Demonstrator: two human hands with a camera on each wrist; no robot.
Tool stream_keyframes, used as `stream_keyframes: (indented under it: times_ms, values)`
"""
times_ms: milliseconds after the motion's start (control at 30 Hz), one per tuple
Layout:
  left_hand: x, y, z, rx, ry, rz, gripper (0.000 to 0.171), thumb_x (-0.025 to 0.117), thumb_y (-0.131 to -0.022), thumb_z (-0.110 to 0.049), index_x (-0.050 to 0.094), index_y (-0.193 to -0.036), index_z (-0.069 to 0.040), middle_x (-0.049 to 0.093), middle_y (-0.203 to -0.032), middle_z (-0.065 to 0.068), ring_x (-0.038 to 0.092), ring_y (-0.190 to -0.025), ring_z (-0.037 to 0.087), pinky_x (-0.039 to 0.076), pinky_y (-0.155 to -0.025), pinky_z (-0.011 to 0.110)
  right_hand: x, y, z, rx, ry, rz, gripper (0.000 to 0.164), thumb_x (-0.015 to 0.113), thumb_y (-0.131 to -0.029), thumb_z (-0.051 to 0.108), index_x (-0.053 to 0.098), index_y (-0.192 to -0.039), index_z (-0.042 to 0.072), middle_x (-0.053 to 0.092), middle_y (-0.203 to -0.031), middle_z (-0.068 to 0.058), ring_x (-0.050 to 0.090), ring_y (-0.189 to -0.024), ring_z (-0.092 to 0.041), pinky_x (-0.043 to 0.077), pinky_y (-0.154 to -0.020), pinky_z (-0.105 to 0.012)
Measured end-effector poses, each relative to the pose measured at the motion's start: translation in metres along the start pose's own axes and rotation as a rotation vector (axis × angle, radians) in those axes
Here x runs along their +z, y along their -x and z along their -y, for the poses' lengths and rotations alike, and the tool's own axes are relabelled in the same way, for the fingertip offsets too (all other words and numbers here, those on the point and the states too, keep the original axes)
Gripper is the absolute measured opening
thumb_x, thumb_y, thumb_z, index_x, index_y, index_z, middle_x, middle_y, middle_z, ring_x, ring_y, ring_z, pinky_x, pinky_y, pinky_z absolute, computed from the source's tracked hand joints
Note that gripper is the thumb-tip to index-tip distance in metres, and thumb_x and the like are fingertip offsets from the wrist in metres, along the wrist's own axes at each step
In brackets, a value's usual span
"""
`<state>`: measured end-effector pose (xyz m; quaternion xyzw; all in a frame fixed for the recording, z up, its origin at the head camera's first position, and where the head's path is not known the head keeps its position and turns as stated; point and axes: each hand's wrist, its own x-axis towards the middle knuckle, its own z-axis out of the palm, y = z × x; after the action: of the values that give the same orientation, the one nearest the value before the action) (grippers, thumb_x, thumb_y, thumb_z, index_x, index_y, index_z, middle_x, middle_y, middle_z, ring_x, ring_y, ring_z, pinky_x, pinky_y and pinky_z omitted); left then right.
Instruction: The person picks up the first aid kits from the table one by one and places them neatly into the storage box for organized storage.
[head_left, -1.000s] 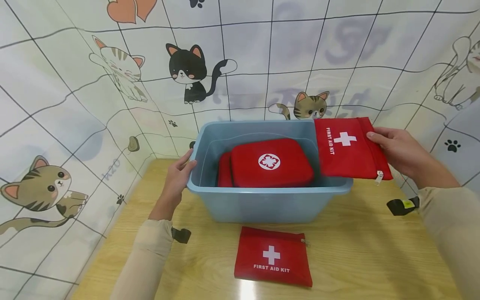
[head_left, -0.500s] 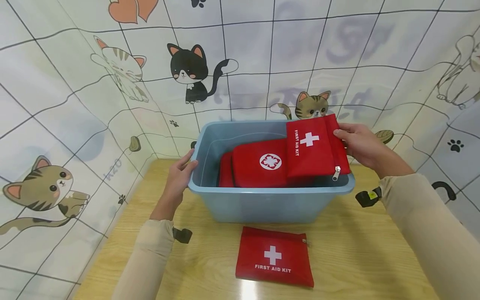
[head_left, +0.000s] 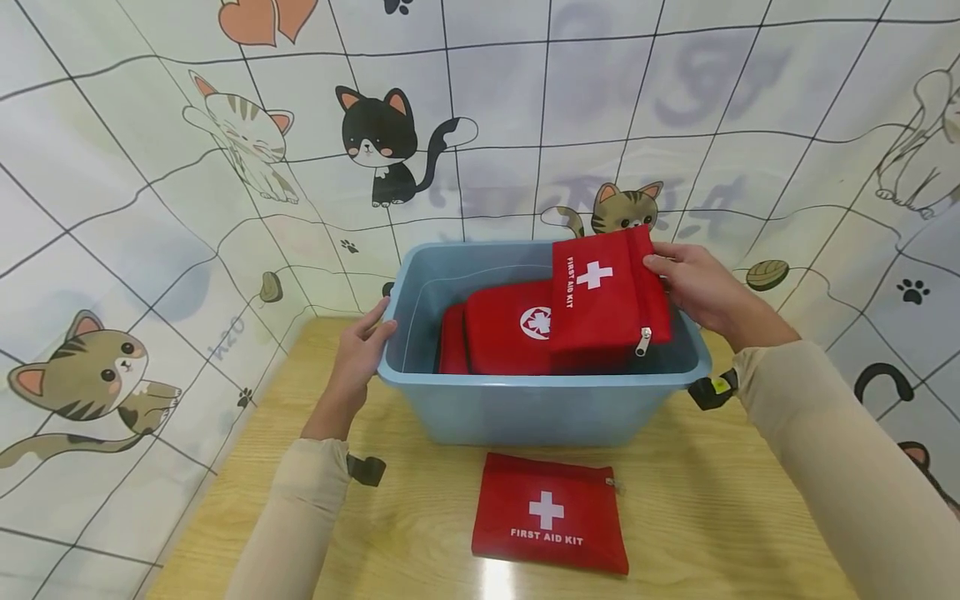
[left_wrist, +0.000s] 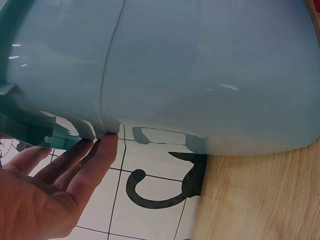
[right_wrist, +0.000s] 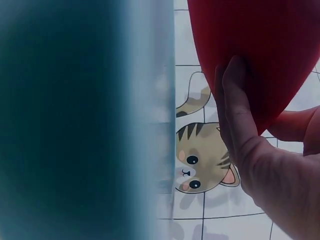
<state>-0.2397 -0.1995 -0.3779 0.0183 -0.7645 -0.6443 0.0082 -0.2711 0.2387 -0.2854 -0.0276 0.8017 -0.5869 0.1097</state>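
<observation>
My right hand [head_left: 701, 282] pinches a flat red zip pouch [head_left: 600, 312] marked FIRST AID KIT, thumb on its front and fingers behind. The pouch hangs tilted over the right half of a blue plastic bin [head_left: 525, 408]. Seen from the right wrist, the red pouch [right_wrist: 260, 45] bends between fingers and thumb. My left hand [head_left: 360, 350] holds the bin's left end; in the left wrist view its fingers [left_wrist: 95, 165] lie against the outer wall below the rim. Inside the bin lies a red case [head_left: 502, 325] with a white round emblem, partly covered by the pouch.
Another red first aid pouch [head_left: 551, 517] lies flat on the wooden table [head_left: 697, 517] in front of the bin. Left of the case, a second red item [head_left: 453, 342] stands in the bin. A cat-printed sheet [head_left: 495, 108] rises behind and beside the table.
My right hand has carried the pouch leftward, from the bin's right edge to over the red case, which it now partly hides. The left hand and the bin have stayed put.
</observation>
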Motion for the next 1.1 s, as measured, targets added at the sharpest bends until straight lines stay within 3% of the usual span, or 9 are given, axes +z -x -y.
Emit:
stream_keyframes:
  times_ms: [233, 433, 567, 800, 967, 1100]
  values:
    - [0.002, -0.001, 0.000, -0.004, -0.001, -0.004, 0.052, 0.055, -0.103, -0.027, 0.040, -0.153, -0.030, 0.048, -0.149, 0.015, 0.055, -0.126, 0.035, 0.050, -0.097, 0.051, 0.006, -0.004, -0.002, 0.006, 0.035, 0.030, 0.074, 0.049, -0.105, 0.028, 0.005, -0.160, 0.007, 0.029, -0.158, -0.020, 0.043, -0.135, -0.041, 0.045, -0.102, -0.046]
    - [0.002, -0.001, 0.001, -0.008, -0.002, 0.004, 0.052, 0.054, -0.103, -0.028, 0.040, -0.153, -0.031, 0.047, -0.149, 0.015, 0.055, -0.126, 0.035, 0.049, -0.098, 0.052, 0.001, -0.003, -0.009, 0.010, 0.155, 0.044, 0.080, 0.050, -0.104, 0.032, -0.003, -0.160, 0.009, 0.016, -0.161, -0.026, 0.028, -0.142, -0.048, 0.034, -0.109, -0.057]
    - [0.000, -0.001, 0.001, -0.014, -0.001, 0.010, 0.051, 0.054, -0.103, -0.030, 0.040, -0.153, -0.033, 0.047, -0.149, 0.015, 0.054, -0.126, 0.036, 0.049, -0.098, 0.052, -0.005, 0.000, -0.010, -0.012, 0.213, 0.010, 0.078, 0.049, -0.105, 0.034, -0.002, -0.161, 0.013, 0.017, -0.160, -0.028, 0.028, -0.142, -0.050, 0.030, -0.110, -0.061]
    - [-0.001, -0.001, 0.001, -0.023, -0.002, 0.011, 0.051, 0.053, -0.104, -0.031, 0.040, -0.153, -0.033, 0.046, -0.150, 0.014, 0.053, -0.128, 0.035, 0.048, -0.099, 0.052, -0.015, 0.008, -0.017, -0.042, 0.217, -0.062, 0.077, 0.049, -0.104, 0.033, 0.002, -0.161, 0.013, 0.017, -0.160, -0.028, 0.032, -0.140, -0.050, 0.029, -0.111, -0.060]
    - [0.000, -0.001, 0.001, -0.023, 0.002, 0.009, 0.051, 0.053, -0.104, -0.030, 0.040, -0.153, -0.032, 0.047, -0.150, 0.014, 0.053, -0.128, 0.035, 0.048, -0.099, 0.052, -0.021, 0.007, -0.031, -0.077, 0.333, -0.163, 0.078, 0.055, -0.102, 0.026, 0.007, -0.160, 0.010, 0.016, -0.159, -0.030, 0.024, -0.142, -0.052, 0.027, -0.108, -0.066]
    - [0.001, -0.001, 0.001, -0.023, 0.003, 0.002, 0.051, 0.054, -0.104, -0.030, 0.040, -0.153, -0.031, 0.047, -0.150, 0.014, 0.053, -0.128, 0.035, 0.048, -0.099, 0.052, -0.026, 0.005, -0.048, -0.056, 0.411, -0.143, 0.080, 0.057, -0.101, 0.019, 0.004, -0.159, 0.003, 0.015, -0.157, -0.035, 0.019, -0.141, -0.055, 0.029, -0.105, -0.068]
